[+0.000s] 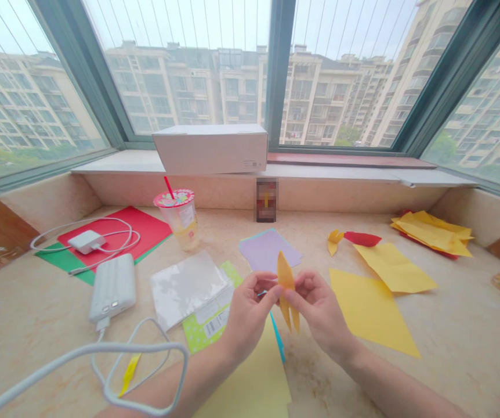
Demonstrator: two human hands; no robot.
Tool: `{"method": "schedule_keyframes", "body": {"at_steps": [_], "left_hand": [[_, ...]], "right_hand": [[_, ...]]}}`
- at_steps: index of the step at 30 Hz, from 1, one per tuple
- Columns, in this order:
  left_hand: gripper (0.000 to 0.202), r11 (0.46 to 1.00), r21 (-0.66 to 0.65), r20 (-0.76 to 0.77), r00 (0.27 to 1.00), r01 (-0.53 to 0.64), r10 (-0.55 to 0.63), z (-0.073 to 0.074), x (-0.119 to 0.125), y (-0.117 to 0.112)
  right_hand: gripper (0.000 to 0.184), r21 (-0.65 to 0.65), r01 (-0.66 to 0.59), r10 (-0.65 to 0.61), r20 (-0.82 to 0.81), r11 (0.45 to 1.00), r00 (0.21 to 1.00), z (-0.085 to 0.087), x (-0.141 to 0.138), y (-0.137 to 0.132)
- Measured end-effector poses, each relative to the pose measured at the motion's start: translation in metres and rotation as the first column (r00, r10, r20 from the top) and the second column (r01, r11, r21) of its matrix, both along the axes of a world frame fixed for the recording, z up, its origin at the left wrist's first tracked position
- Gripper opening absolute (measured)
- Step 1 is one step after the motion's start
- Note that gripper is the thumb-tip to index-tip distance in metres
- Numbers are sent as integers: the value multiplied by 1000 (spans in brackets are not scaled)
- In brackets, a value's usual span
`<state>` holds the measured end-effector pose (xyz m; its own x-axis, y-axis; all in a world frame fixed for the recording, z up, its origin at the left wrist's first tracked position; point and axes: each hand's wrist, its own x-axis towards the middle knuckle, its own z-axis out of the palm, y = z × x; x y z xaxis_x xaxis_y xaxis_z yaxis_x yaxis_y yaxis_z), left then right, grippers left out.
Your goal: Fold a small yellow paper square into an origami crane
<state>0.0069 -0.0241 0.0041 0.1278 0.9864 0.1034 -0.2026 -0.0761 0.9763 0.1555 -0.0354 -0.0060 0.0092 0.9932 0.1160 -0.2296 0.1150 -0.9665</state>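
The left hand (252, 310) and the right hand (323, 312) pinch a folded yellow paper (285, 270) over the middle of the table (319, 380). A purple sheet (270, 248) lies on the far side, a flat yellow sheet (369, 313) on the right.

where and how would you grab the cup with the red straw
Probably best to grip the cup around its sides, just below the patterned lid, coming from its right. It stands upright and tapers downward, the red straw juts up through the lid, and the red sheet with the white charger lies to its left.
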Motion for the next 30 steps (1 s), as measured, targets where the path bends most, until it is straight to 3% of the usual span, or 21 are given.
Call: {"method": "schedule_keyframes", "body": {"at_steps": [4,7,14,19,24,30], "left_hand": [[37,996,-78,102,994,34,-26,-2,0,4],[36,994,-93,128,991,56,-44,-4,0,4],[27,990,2,-19,990,141,-141,2,-3,2],[27,997,15,-47,996,72,-71,4,-3,-1],[30,996,42,-99,992,82,-78,2,-4,1],[27,994,92,-187,982,51,-33,0,-6,4]], "right_hand": [[38,-44,-49,46,-68,998,997,4,1,1],[40,-68,-77,72,-75,995,995,4,3,2],[27,-128,-300,313,91,945,946,14,14,4],[28,-115,-275,289,124,954,949,14,14,1],[28,-119,-214,235,202,970,951,13,17,2],[30,-105,-249,267,243,963,932,15,17,3]]}}
